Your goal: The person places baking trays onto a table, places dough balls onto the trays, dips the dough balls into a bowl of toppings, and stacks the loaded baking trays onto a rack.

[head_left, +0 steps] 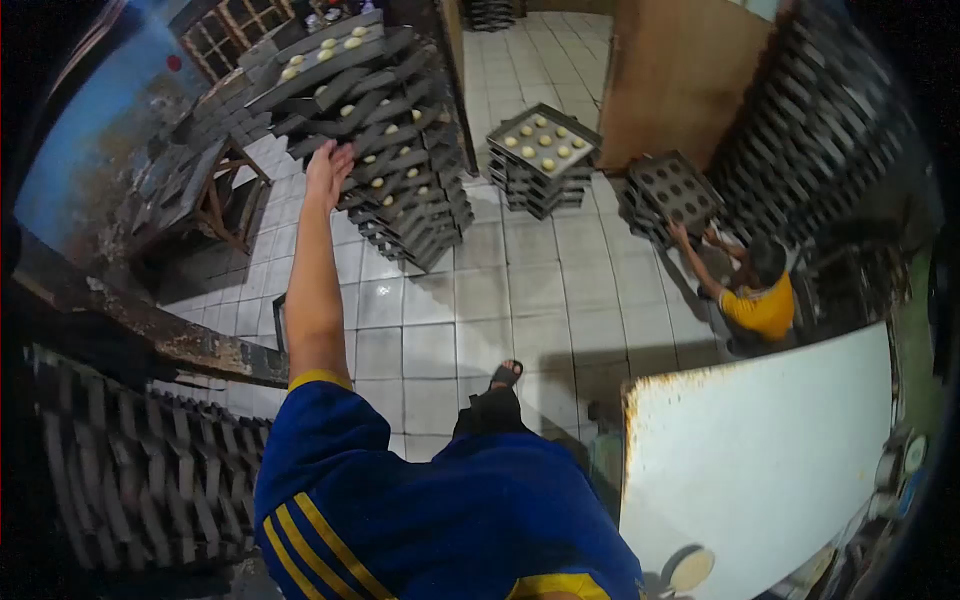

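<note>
My left hand (328,172) is stretched forward at the upper left with its fingers apart and nothing in it. It appears close to a tall stack of dark trays (400,215) with pale dough balls between the layers; whether it touches them I cannot tell. The top tray (325,58) holds several dough balls. A shorter stack stands at the upper middle, its top tray (543,138) bearing several round dough pieces. My right hand is out of the frame.
A person in a yellow shirt (762,305) crouches at the right by a tray with round hollows (675,190). White table (760,440) at the lower right. More tray stacks (150,470) at the lower left and upper right. Wooden table (190,205) at the left.
</note>
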`<action>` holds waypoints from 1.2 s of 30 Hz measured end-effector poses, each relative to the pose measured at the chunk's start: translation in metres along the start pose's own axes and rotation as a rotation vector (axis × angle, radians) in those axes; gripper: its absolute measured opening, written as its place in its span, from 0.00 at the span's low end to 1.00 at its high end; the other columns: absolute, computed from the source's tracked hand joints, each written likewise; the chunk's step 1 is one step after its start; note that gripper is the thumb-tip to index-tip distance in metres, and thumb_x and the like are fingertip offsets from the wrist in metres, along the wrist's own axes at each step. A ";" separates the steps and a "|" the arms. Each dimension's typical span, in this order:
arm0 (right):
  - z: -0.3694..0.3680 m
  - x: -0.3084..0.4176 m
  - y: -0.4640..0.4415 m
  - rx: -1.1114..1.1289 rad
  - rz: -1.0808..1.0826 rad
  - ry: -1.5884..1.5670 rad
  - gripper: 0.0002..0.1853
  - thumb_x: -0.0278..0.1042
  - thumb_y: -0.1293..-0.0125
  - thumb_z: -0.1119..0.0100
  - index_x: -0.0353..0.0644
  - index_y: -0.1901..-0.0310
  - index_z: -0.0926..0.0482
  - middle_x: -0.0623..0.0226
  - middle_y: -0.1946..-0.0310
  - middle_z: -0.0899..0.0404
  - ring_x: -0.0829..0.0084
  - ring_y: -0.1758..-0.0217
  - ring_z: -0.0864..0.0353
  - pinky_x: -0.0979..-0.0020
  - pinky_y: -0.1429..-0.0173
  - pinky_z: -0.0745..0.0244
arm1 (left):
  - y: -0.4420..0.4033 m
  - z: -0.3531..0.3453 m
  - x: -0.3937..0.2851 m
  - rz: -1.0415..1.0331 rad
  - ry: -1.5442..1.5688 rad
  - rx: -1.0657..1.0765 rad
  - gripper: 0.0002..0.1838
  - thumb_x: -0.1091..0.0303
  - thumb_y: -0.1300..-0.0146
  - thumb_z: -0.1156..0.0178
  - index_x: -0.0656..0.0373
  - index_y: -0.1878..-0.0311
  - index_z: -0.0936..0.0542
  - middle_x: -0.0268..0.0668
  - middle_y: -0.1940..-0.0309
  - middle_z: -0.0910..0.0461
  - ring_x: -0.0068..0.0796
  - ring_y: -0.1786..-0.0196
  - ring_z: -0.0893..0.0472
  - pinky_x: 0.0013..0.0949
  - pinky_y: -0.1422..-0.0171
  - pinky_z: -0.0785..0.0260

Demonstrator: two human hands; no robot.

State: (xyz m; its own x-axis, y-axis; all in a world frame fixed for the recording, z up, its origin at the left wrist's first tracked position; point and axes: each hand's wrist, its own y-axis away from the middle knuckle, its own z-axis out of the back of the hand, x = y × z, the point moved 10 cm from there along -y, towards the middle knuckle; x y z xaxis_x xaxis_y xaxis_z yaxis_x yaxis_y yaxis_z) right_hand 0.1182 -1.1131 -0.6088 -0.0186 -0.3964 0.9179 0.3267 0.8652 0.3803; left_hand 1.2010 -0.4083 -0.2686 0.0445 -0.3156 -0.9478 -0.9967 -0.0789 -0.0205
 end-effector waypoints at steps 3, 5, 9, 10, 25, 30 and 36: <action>-0.085 0.022 0.048 0.022 0.007 0.035 0.38 0.66 0.19 0.50 0.58 0.15 0.39 0.61 0.20 0.31 0.58 0.18 0.31 0.47 0.21 0.27 | -0.127 0.007 -0.054 -0.084 0.200 0.030 0.19 0.56 0.19 0.41 0.61 0.37 0.26 0.49 0.41 0.14 0.45 0.40 0.14 0.46 0.29 0.24; -0.128 0.034 0.076 0.022 0.015 0.042 0.38 0.66 0.19 0.50 0.58 0.15 0.39 0.61 0.20 0.31 0.58 0.18 0.31 0.47 0.21 0.27 | -0.207 0.014 -0.078 -0.118 0.273 -0.119 0.18 0.55 0.21 0.39 0.60 0.42 0.25 0.47 0.45 0.14 0.43 0.41 0.14 0.43 0.33 0.23; -0.191 0.052 0.119 0.027 0.033 0.062 0.39 0.67 0.19 0.51 0.57 0.15 0.39 0.62 0.19 0.31 0.58 0.18 0.31 0.47 0.20 0.28 | -0.337 0.019 -0.089 -0.096 0.275 -0.300 0.19 0.53 0.23 0.38 0.59 0.41 0.24 0.47 0.43 0.15 0.42 0.42 0.15 0.42 0.35 0.23; -0.201 0.055 0.126 0.024 0.032 0.067 0.39 0.67 0.19 0.51 0.57 0.15 0.38 0.62 0.19 0.31 0.58 0.18 0.31 0.47 0.20 0.29 | -0.360 0.023 -0.085 -0.086 0.305 -0.316 0.20 0.53 0.22 0.39 0.59 0.39 0.24 0.46 0.41 0.16 0.43 0.40 0.15 0.44 0.33 0.24; -0.081 0.002 0.205 -0.312 -0.077 -0.042 0.40 0.70 0.19 0.52 0.57 0.15 0.37 0.63 0.18 0.32 0.59 0.17 0.32 0.48 0.18 0.32 | -0.461 -0.005 -0.061 -0.034 0.612 -0.131 0.35 0.51 0.23 0.44 0.57 0.19 0.31 0.47 0.21 0.28 0.55 0.23 0.25 0.65 0.22 0.30; -0.012 -0.006 0.210 -0.356 -0.068 -0.070 0.40 0.71 0.19 0.53 0.57 0.15 0.37 0.63 0.17 0.32 0.59 0.17 0.33 0.48 0.17 0.34 | -0.384 0.039 -0.059 -0.029 0.300 -0.363 0.32 0.53 0.27 0.40 0.54 0.23 0.27 0.41 0.25 0.27 0.52 0.25 0.25 0.60 0.19 0.33; -0.023 0.016 0.145 -0.229 0.159 -0.156 0.38 0.67 0.16 0.58 0.48 0.18 0.31 0.59 0.22 0.25 0.59 0.22 0.25 0.54 0.20 0.31 | -0.229 0.045 -0.050 -0.194 -0.007 -0.069 0.26 0.59 0.33 0.39 0.62 0.36 0.22 0.42 0.39 0.22 0.42 0.44 0.19 0.48 0.35 0.21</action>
State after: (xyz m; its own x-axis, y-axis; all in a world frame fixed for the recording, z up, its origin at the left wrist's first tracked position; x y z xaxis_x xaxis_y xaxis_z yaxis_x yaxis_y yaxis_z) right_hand 0.1872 -1.0015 -0.5418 -0.0890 -0.1941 0.9769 0.5409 0.8142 0.2111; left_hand 1.4239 -0.3318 -0.2308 0.2344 -0.2815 -0.9305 -0.9625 -0.2018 -0.1815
